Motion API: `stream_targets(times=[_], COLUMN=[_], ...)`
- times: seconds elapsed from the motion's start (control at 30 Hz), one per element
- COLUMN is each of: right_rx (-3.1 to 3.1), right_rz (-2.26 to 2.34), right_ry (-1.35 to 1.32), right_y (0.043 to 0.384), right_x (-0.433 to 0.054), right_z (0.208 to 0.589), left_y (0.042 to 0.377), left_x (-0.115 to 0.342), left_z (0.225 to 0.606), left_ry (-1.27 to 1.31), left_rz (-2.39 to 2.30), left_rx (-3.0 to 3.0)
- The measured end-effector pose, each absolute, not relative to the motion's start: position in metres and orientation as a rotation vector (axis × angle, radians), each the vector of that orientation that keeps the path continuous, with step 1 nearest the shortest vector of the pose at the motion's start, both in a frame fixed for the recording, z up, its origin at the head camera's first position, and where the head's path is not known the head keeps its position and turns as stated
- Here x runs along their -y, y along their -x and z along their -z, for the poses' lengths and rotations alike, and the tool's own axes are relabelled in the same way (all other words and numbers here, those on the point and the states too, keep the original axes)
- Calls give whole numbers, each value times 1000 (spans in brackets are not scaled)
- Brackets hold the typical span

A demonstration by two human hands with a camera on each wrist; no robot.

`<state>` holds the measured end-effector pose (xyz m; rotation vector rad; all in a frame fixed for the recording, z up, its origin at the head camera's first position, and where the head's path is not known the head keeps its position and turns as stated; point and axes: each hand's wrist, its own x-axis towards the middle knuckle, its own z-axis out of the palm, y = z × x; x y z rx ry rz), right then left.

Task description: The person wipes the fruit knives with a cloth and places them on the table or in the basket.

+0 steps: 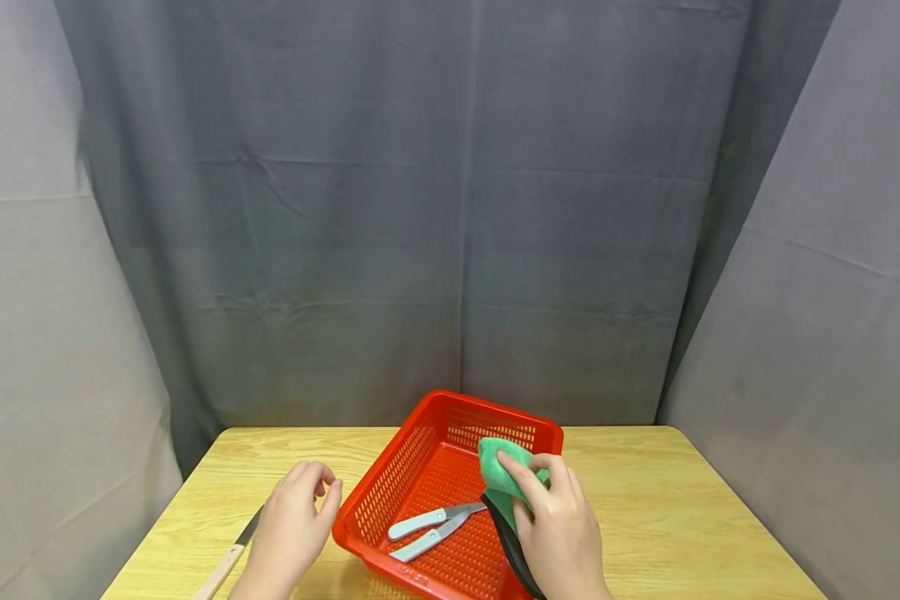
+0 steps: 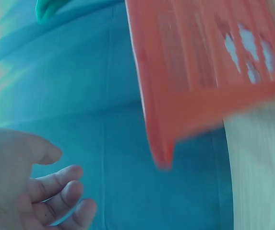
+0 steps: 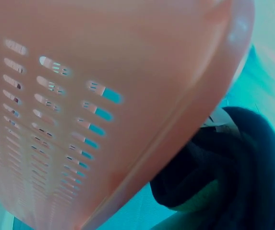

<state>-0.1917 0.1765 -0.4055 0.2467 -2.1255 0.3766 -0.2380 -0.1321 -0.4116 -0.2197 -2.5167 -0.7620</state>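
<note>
My right hand (image 1: 558,529) grips a bunched green cloth (image 1: 501,467) with a black edge, over the right side of a red plastic basket (image 1: 381,479). The right wrist view has the cloth's dark fabric (image 3: 257,163) beside the basket's slotted wall (image 3: 147,110). Inside the basket lie two knives with pale handles, one handle (image 1: 417,524) just above the other (image 1: 420,546). Left of the basket, my left hand (image 1: 291,521) is raised with loosely bent fingers and holds nothing; the left wrist view confirms its relaxed fingers (image 2: 55,187).
A knife with a cream handle (image 1: 221,571) lies on the wooden table (image 1: 645,500), left of my left hand and partly behind it. Grey curtains (image 1: 345,250) hang behind the table and on both sides. The table's far edge runs behind the basket.
</note>
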Motion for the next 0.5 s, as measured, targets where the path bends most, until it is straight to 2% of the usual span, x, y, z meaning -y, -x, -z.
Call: stream_targets(times=[0.2, 0.5], right_rx=[2120, 2099], right_rz=[-374, -367], right_ry=[-252, -261], right_y=[192, 193], right_x=[-180, -183], right_z=[405, 406], left_y=[237, 245], left_x=[176, 237], left_z=[419, 450], left_ry=[110, -91], left_rz=[728, 621], left_rx=[2626, 2958])
